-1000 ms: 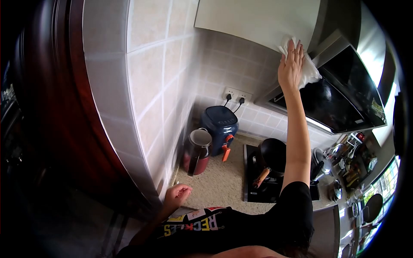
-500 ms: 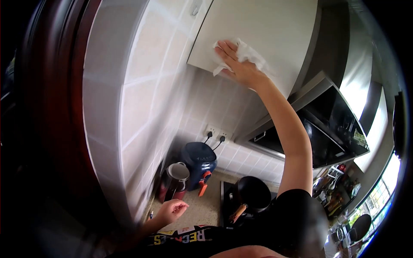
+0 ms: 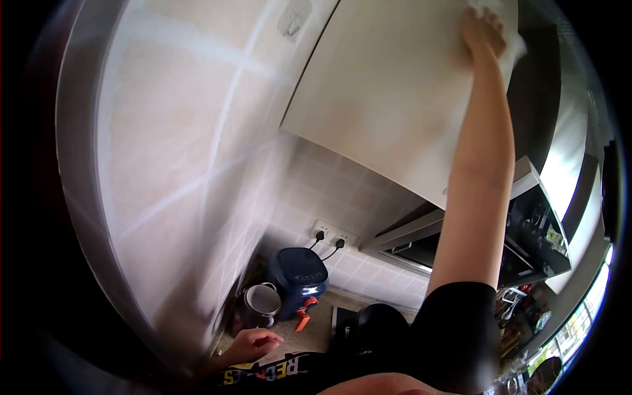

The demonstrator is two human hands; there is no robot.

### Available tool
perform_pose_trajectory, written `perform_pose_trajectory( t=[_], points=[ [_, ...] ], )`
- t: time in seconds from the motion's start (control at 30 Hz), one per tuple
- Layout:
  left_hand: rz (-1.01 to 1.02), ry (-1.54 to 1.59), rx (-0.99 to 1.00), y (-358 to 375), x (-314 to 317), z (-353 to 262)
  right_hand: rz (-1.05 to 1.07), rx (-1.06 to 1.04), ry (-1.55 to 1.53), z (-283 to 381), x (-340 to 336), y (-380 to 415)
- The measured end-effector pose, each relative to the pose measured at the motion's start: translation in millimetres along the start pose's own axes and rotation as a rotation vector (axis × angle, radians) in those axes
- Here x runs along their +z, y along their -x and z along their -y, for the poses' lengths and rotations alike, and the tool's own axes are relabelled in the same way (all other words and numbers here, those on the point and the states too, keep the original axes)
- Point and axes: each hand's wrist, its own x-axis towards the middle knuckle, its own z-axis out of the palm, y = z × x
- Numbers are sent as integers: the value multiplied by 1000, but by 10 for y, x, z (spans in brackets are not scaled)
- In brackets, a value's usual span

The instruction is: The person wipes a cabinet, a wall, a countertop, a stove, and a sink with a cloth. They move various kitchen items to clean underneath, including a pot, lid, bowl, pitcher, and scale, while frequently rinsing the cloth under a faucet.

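Note:
High on the pale cabinet door [image 3: 382, 85], my right hand [image 3: 484, 34] presses a thin white paper towel [image 3: 519, 47] against the surface near the door's right edge. Motion blurs the fingers, and most of the towel is behind the hand. Down at the bottom, my left hand [image 3: 253, 345] is held in front of my shirt with its fingers loosely curled and nothing visible in them. Nearest to it is a pot-like container [image 3: 262, 301] with an open top. A dark blue air fryer [image 3: 299, 280] with an orange handle stands just beyond.
A tiled wall [image 3: 171, 151] with a clear hook [image 3: 294, 21] rises on the left. Two plugs sit in the wall sockets [image 3: 334, 234]. A range hood [image 3: 536, 230] juts out at right, above a dark pan [image 3: 382, 326] partly hidden by my sleeve.
My right hand has slid up and to the right across the cabinet door with the paper towel. The view has shifted, and my left hand stays low and curled.

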Motion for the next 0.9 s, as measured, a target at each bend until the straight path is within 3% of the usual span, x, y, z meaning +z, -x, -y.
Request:
perform_pose_trajectory(
  t=[0.03, 0.07, 0.13, 0.23, 0.3, 0.37, 0.4, 0.47, 0.53, 0.6, 0.67, 0.7, 0.77, 0.9],
  points=[
    [6, -9, -2, 18, -64, -15, -161, -25, 196, -199, 62, -96],
    [6, 2, -13, 37, -99, -51, -164, -22, 200, -236, 119, -96],
    [21, 17, -9, 59, -142, -102, -414, 116, 208, -252, 211, -64],
    [8, 33, 21, 51, -127, -111, -444, 91, 173, 51, 347, 43],
    [10, 98, 2, 70, -73, -63, 165, -257, 786, 471, 223, 381],
    [2, 158, -17, 119, 12, -21, 24, -257, 225, 1242, -85, 860],
    [-5, 116, 2, 128, 51, -17, -85, -385, 157, 1300, 133, 975],
    [7, 153, -43, 209, 144, 119, -69, -552, 21, 1436, 203, 1384],
    [14, 173, -78, 295, 198, 73, 86, -593, -199, 1432, 52, 1969],
    [-8, 150, -80, 475, 299, 141, 90, -598, -219, 1345, 332, 2517],
    [-14, 83, -96, 605, 265, 82, -29, -757, -217, 1265, 264, 3018],
    [-28, 53, -198, 714, 253, 53, -21, -744, -243, 1209, 269, 3300],
    [-105, 65, -141, 911, 268, 58, 134, -768, -411, 1224, 296, 3534],
    [-194, -27, -186, 1321, 291, -16, 54, -606, -693, 1543, 300, 3241]
  ],
)
